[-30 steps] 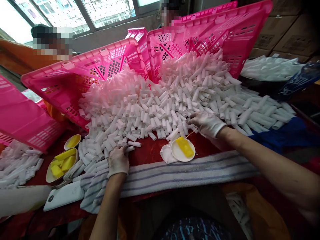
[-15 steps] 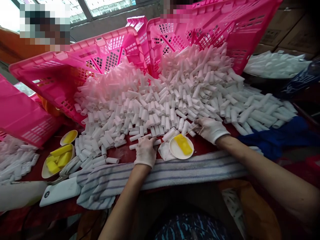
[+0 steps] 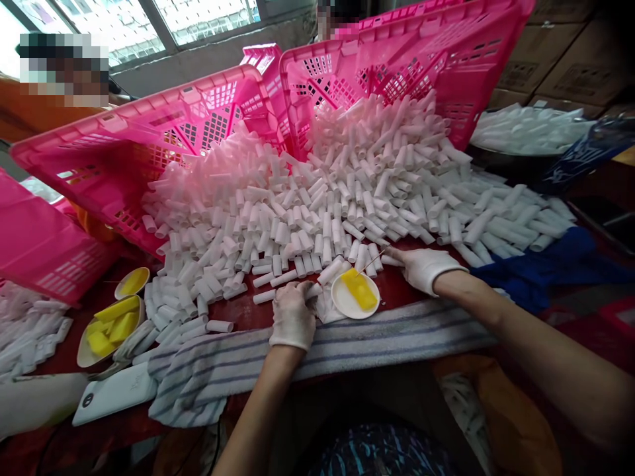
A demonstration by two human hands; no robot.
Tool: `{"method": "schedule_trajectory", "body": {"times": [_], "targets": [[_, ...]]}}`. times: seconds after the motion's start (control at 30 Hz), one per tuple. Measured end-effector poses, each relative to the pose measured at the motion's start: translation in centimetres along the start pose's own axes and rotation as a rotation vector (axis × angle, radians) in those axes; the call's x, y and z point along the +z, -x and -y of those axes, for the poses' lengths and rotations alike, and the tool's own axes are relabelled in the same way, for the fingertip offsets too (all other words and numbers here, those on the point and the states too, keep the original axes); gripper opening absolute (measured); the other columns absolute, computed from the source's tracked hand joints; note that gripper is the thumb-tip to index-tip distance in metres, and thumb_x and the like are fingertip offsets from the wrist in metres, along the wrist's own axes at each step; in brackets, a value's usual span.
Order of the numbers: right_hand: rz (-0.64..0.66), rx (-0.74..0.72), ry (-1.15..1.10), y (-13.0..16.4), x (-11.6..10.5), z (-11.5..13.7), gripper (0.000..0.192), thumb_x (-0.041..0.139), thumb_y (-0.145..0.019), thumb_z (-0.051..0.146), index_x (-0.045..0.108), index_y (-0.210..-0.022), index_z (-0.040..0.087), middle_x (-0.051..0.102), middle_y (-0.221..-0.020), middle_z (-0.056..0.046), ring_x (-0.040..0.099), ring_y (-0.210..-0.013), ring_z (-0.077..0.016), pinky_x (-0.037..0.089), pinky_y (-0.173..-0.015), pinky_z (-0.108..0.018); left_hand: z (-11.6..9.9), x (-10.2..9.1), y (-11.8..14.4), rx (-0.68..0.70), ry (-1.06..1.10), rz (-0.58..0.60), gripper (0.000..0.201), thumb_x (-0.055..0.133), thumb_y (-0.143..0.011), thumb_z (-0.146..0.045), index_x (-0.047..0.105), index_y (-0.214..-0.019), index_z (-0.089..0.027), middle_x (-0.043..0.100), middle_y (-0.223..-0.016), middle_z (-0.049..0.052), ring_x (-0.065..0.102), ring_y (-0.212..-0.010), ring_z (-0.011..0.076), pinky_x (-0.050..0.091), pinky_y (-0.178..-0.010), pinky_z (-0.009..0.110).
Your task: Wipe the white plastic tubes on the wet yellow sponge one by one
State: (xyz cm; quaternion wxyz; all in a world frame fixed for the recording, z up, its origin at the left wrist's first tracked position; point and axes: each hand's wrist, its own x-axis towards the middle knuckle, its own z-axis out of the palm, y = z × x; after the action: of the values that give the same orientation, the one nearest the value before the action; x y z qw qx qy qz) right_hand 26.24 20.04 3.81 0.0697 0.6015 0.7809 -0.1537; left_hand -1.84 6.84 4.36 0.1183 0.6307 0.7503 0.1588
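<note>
My left hand (image 3: 294,316), in a white glove with bare fingertips, is closed at the front edge of the pile. A short white tube (image 3: 313,291) sticks out between its thumb and fingers. My right hand (image 3: 427,268), gloved the same way, pinches the end of a thin wooden stick (image 3: 373,260). That stick's other end meets a yellow block (image 3: 359,288), which looks soft and lies on a small white dish (image 3: 342,303). Under the dish's left side is a crumpled clear plastic piece (image 3: 325,305). Many loose white tubes (image 3: 278,235) lie just beyond both hands.
Two pink crates (image 3: 149,112) lie tipped behind the heap. A striped towel (image 3: 377,337) runs along the table's front edge. At left are a bowl of yellow blocks (image 3: 112,327), a smaller yellow dish (image 3: 133,281) and a white phone (image 3: 116,391). Blue cloth (image 3: 555,264) lies right.
The whole view has shifted slightly. My right hand has turned a little and its fingers reach straighter toward the stick; the left stays by the dish with the tube.
</note>
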Motion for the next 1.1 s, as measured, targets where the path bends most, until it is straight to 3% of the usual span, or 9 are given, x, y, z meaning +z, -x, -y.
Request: {"method": "schedule_trajectory", "body": {"times": [0.1, 0.23, 0.47, 0.6, 0.7, 0.8, 0.93, 1.0, 1.1], "targets": [[-0.023, -0.016, 0.189, 1.2, -1.2, 1.5, 0.056, 0.061, -0.086, 0.048, 0.063, -0.138, 0.028, 0.068, -0.116, -0.018, 0.065, -0.101, -0.0369, 0.05, -0.081, -0.045, -0.5, 0.8, 1.2, 0.032, 0.132, 0.013, 0.033, 0.063, -0.088, -0.019, 0.073, -0.12, -0.019, 0.069, -0.119, 0.013, 0.063, -0.109, 0.0306, 0.05, -0.102, 0.045], [0.011, -0.025, 0.203, 1.3, -1.9, 2.8, 0.042, 0.055, -0.089, 0.035, 0.07, -0.125, 0.021, 0.067, -0.118, -0.02, 0.066, -0.103, -0.0342, 0.049, -0.077, -0.038, -1.5, 1.9, 1.8, -0.02, 0.215, 0.048, 0.041, 0.058, -0.088, -0.011, 0.067, -0.128, -0.015, 0.07, -0.12, 0.015, 0.064, -0.112, 0.0306, 0.05, -0.104, 0.046], [0.061, 0.153, -0.005, 1.4, -0.1, 0.0, 0.047, 0.061, -0.085, 0.051, 0.07, -0.117, 0.018, 0.073, -0.101, -0.017, 0.07, -0.086, -0.0329, 0.05, -0.07, -0.039, -0.9, 2.0, 0.8, -0.016, 0.252, 0.055, 0.042, 0.057, -0.088, -0.01, 0.068, -0.128, -0.017, 0.073, -0.115, 0.013, 0.066, -0.11, 0.0302, 0.052, -0.103, 0.045], [-0.035, 0.131, -0.218, 2.7, 1.2, -1.5, 0.047, 0.061, -0.085, 0.027, 0.063, -0.131, 0.015, 0.073, -0.111, -0.018, 0.071, -0.093, -0.0304, 0.053, -0.079, -0.038, 0.1, 2.2, 0.8, 0.037, 0.283, 0.04, 0.041, 0.059, -0.088, -0.01, 0.068, -0.127, -0.017, 0.073, -0.115, 0.013, 0.067, -0.11, 0.0291, 0.052, -0.103, 0.044], [-0.032, 0.105, -0.631, 4.4, 1.1, -1.1, 0.056, 0.057, -0.09, 0.029, 0.05, -0.143, 0.016, 0.076, -0.102, -0.014, 0.072, -0.087, -0.0256, 0.056, -0.076, -0.035, 0.8, 2.5, 0.9, 0.095, 0.311, 0.042, 0.042, 0.061, -0.087, -0.009, 0.068, -0.128, -0.018, 0.073, -0.118, 0.012, 0.067, -0.111, 0.028, 0.052, -0.104, 0.044], [0.108, 0.018, -1.213, 5.9, 0.8, 0.5, 0.065, 0.072, -0.08, 0.045, 0.053, -0.135, 0.015, 0.077, -0.1, -0.014, 0.073, -0.086, -0.0263, 0.059, -0.078, -0.037, 1.0, 2.5, 0.9, 0.115, 0.338, 0.044, 0.043, 0.063, -0.086, -0.008, 0.068, -0.127, -0.018, 0.073, -0.119, 0.011, 0.067, -0.113, 0.0271, 0.052, -0.105, 0.043], [0.268, -0.042, -1.327, 5.5, 1.3, 3.2, 0.072, 0.079, -0.072, 0.059, 0.061, -0.124, 0.013, 0.075, -0.086, -0.01, 0.071, -0.069, -0.0219, 0.057, -0.063, -0.033, 0.8, 2.2, 0.7, 0.079, 0.349, 0.058, 0.037, 0.063, -0.088, -0.012, 0.071, -0.123, -0.02, 0.074, -0.114, 0.01, 0.069, -0.108, 0.0265, 0.053, -0.102, 0.042], [0.171, -0.082, -1.218, 4.4, 1.8, 4.0, 0.063, 0.071, -0.077, 0.064, 0.066, -0.114, 0.013, 0.072, -0.079, -0.007, 0.066, -0.063, -0.0186, 0.054, -0.058, -0.031, 0.7, 2.1, 0.7, 0.069, 0.347, 0.059, 0.034, 0.064, -0.088, -0.015, 0.071, -0.121, -0.02, 0.075, -0.113, 0.01, 0.069, -0.107, 0.0271, 0.054, -0.102, 0.042], [-0.043, -0.175, -1.077, 3.1, 3.0, 4.3, 0.048, 0.066, -0.081, 0.062, 0.069, -0.097, 0.017, 0.074, -0.092, -0.008, 0.069, -0.082, -0.0225, 0.059, -0.074, -0.034, 0.7, 2.0, 0.6, 0.069, 0.366, 0.055, 0.035, 0.064, -0.088, -0.015, 0.071, -0.121, -0.02, 0.074, -0.114, 0.01, 0.069, -0.108, 0.027, 0.053, -0.102, 0.042]]}}
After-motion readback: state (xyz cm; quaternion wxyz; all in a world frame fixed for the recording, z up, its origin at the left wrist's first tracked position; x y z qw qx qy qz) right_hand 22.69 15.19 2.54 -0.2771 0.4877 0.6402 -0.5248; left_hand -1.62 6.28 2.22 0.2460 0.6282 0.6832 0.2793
